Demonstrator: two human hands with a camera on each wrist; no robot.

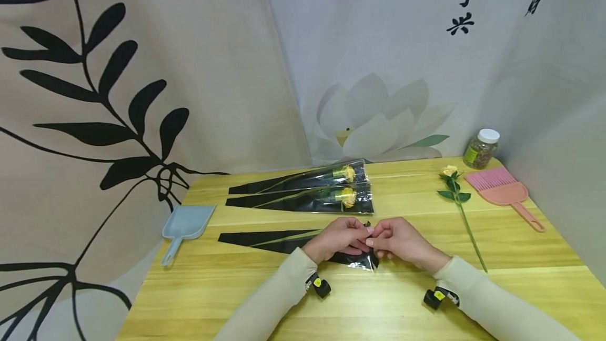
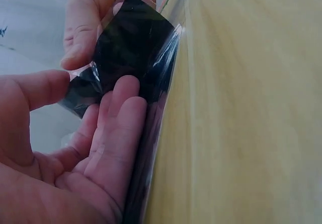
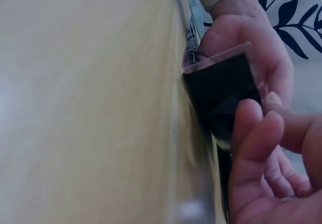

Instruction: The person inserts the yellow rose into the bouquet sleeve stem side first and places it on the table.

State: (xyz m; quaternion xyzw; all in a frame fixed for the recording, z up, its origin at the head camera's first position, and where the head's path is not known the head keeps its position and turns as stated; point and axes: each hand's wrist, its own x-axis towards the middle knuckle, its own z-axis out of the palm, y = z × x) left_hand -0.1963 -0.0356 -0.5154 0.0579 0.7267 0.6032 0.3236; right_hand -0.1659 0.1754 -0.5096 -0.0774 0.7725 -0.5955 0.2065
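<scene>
A black-backed clear flower sleeve [image 1: 236, 237] lies across the table in front of me, with a green stem [image 1: 284, 239] showing inside it. Its wide end is at my hands, which cover the spot where a bloom might be. My left hand [image 1: 341, 240] pinches the film's edge between thumb and fingers, its other fingers lying against the black film [image 2: 133, 38]. From the other side my right hand [image 1: 404, 241] pinches the same edge, thumb close to the left thumb. A corner of the sleeve [image 3: 221, 83] stands lifted off the table in the right wrist view.
Behind lie two sleeves, the upper [image 1: 289, 180] and lower [image 1: 289, 199], each with a yellow rose. A loose rose [image 1: 463, 209], pink brush-and-dustpan set [image 1: 504, 193] and lidded jar [image 1: 480, 150] are at right. A blue dustpan [image 1: 188, 222] sits near the left edge.
</scene>
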